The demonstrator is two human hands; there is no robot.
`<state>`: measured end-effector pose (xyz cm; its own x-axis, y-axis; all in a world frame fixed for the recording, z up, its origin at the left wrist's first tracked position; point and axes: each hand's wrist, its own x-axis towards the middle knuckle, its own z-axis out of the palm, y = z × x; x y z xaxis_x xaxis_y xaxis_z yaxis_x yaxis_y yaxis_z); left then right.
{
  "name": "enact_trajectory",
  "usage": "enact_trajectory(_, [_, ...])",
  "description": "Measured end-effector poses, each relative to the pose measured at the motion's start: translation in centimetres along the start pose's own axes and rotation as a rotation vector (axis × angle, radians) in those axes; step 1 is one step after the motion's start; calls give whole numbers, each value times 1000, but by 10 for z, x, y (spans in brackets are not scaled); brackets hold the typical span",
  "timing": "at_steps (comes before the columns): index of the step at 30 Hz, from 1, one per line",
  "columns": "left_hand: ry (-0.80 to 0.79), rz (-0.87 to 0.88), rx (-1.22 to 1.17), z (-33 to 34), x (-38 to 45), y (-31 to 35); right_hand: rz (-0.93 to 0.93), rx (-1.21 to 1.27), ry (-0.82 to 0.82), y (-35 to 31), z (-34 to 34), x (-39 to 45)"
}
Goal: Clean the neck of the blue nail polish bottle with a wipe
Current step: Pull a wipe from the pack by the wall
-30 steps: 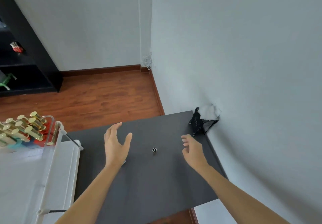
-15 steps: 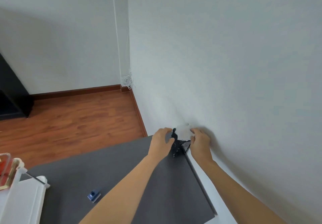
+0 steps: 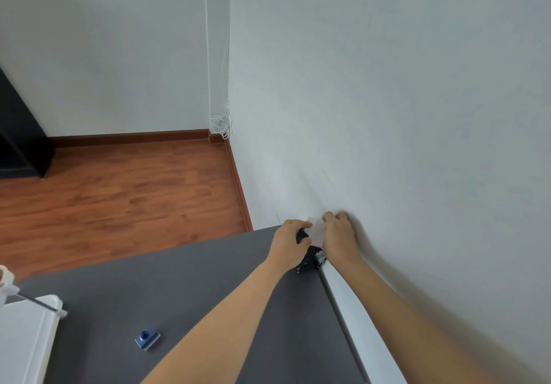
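Both hands have stayed at the far corner of the tabletop since half a second ago, and the right hand has lifted a little higher on the white stuff there.

Nearest, two bare arms reach forward over the tabletop [image 3: 190,288], which is flat, dark grey and dull. The blue nail polish bottle [image 3: 147,338] stands on it near the left, well apart from both hands. It looks small and square from above, with a round open neck in the middle.

At the left edge sits a white rack [image 3: 26,336] with a thin metal rod.

Farther on, the left hand [image 3: 290,245] is curled around a black holder [image 3: 308,259] at the corner, fingers bent over its top. The right hand [image 3: 340,236] is just beside it, against the wall, fingers pinched on a soft white wipe [image 3: 316,231] that sticks up out of the holder.

Beyond the tabletop lies a shiny brown wood floor [image 3: 119,198]. A smooth pale wall [image 3: 387,100] rises on the right, and a tangle of white wire [image 3: 221,124] sits in the far corner.
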<state>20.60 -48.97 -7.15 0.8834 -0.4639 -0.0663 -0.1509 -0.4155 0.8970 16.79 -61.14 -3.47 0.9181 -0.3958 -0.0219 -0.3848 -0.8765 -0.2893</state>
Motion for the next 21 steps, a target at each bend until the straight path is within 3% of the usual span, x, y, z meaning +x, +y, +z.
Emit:
enact_trajectory(5, [42,-8,-8,5,4,-2,6,101,49,4,1,3])
enact_trajectory(21, [95,36,16,9,16,-8,-177,52,67,2,1,8])
